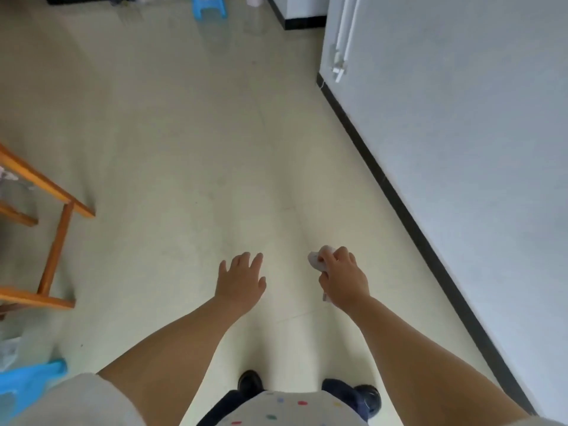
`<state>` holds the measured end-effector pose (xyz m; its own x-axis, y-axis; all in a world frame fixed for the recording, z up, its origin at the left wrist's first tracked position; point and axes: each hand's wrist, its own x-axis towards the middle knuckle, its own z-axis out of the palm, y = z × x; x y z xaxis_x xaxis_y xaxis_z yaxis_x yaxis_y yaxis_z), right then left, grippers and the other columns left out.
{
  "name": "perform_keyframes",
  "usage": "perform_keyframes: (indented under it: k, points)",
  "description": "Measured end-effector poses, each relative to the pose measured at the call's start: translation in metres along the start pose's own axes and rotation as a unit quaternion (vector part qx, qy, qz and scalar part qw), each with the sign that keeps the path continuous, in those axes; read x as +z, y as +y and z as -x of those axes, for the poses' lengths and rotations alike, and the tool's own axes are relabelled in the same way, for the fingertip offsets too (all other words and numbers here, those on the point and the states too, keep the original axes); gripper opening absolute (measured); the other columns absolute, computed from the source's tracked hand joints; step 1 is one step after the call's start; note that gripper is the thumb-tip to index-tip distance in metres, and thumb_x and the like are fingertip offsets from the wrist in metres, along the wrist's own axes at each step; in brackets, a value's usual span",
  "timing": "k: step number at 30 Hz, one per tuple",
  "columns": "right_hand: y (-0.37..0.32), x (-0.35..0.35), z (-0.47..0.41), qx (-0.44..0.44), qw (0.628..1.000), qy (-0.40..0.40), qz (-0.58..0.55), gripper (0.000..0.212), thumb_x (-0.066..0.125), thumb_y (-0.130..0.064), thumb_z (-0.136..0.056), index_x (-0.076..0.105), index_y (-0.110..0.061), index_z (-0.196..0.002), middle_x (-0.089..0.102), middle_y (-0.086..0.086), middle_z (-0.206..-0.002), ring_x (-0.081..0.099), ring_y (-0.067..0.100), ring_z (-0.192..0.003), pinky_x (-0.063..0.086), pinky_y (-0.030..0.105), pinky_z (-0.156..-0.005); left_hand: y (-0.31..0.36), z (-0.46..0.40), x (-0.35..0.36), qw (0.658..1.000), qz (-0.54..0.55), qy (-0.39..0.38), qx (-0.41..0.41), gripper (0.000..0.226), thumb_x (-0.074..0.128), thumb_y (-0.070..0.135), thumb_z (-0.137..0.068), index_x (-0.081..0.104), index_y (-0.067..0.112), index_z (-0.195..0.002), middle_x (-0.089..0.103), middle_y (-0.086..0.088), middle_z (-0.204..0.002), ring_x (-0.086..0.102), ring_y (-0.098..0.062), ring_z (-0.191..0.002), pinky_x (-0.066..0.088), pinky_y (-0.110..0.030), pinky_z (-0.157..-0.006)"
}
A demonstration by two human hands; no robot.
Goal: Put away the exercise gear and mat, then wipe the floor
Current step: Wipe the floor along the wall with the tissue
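Observation:
I stand over a pale, glossy floor (190,155). My right hand (344,278) is held out in front of me, fingers closed around a small crumpled white cloth (316,259) that sticks out past the knuckles. My left hand (241,279) hovers beside it, palm down, fingers spread and holding nothing. No mat or exercise gear shows in this view. My dark shoes (365,398) are at the bottom edge.
A white wall (461,133) with a black baseboard (399,204) runs along the right. A wooden frame with orange legs (58,238) stands at the left. One blue plastic stool (24,382) is at bottom left, another blue stool (209,6) at the far top.

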<state>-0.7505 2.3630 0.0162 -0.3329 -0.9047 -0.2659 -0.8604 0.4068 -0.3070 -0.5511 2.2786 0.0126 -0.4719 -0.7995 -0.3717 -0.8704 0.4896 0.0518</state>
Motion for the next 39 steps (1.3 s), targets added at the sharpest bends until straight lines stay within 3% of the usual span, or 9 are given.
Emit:
perform_keyframes:
  k: [6, 12, 18, 24, 28, 39]
  points:
    - [-0.115, 0.017, -0.050, -0.086, 0.996, 0.000, 0.010, 0.044, 0.045, -0.015, -0.088, 0.038, -0.018, -0.131, 0.041, 0.004, -0.118, 0.042, 0.022, -0.110, 0.047, 0.032, -0.065, -0.129, 0.008, -0.008, 0.994, 0.005, -0.004, -0.113, 0.057, 0.031, 0.039, -0.099, 0.014, 0.022, -0.150, 0.026, -0.005, -0.151, 0.024, -0.022, -0.139, 0.019, -0.047, -0.113]
    - [-0.141, 0.008, -0.120, -0.107, 0.994, 0.001, 0.034, 0.040, 0.044, -0.018, -0.093, 0.038, -0.020, -0.132, 0.041, 0.004, -0.122, 0.042, 0.021, -0.112, 0.039, 0.025, -0.063, -0.146, -0.054, -0.021, 0.994, 0.033, -0.023, -0.098, 0.057, 0.027, 0.041, -0.100, 0.010, 0.022, -0.151, 0.014, -0.007, -0.156, 0.012, -0.021, -0.144, 0.014, -0.050, -0.115]
    - [-0.143, -0.010, -0.238, -0.123, 0.991, 0.005, 0.045, 0.039, 0.045, -0.019, -0.093, 0.040, -0.020, -0.131, 0.042, 0.003, -0.122, 0.043, 0.020, -0.112, 0.044, 0.025, -0.064, -0.153, -0.173, -0.062, 0.998, 0.028, -0.009, -0.054, 0.056, 0.023, 0.041, -0.101, 0.007, 0.022, -0.151, 0.009, -0.008, -0.158, 0.007, -0.021, -0.146, 0.010, -0.050, -0.117]
    - [-0.163, -0.057, -0.396, -0.156, 0.988, 0.002, 0.004, 0.034, 0.042, -0.016, -0.094, 0.045, -0.023, -0.127, 0.046, -0.001, -0.115, 0.045, 0.016, -0.108, 0.042, 0.024, -0.062, -0.198, -0.307, -0.128, 0.990, 0.059, -0.005, -0.126, 0.055, 0.025, 0.041, -0.101, 0.010, 0.022, -0.151, 0.012, -0.007, -0.157, 0.010, -0.021, -0.145, 0.013, -0.050, -0.116]
    - [-0.180, -0.084, -0.495, -0.178, 0.983, -0.026, 0.036, 0.034, 0.044, -0.016, -0.093, 0.047, -0.023, -0.127, 0.047, 0.001, -0.114, 0.045, 0.018, -0.109, 0.040, 0.026, -0.062, -0.229, -0.380, -0.168, 0.985, 0.078, -0.008, -0.153, 0.056, 0.024, 0.040, -0.101, 0.008, 0.022, -0.151, 0.010, -0.007, -0.158, 0.008, -0.021, -0.146, 0.011, -0.049, -0.116]
    - [-0.308, -0.103, -0.773, -0.229, 0.971, -0.056, 0.036, 0.038, 0.042, -0.017, -0.093, 0.045, -0.025, -0.130, 0.046, 0.000, -0.118, 0.046, 0.016, -0.112, 0.045, 0.026, -0.071, -0.379, -0.603, -0.231, 0.975, 0.079, -0.057, -0.198, 0.055, 0.019, 0.041, -0.101, 0.003, 0.028, -0.152, -0.003, 0.000, -0.160, -0.002, -0.020, -0.148, 0.007, -0.055, -0.116]
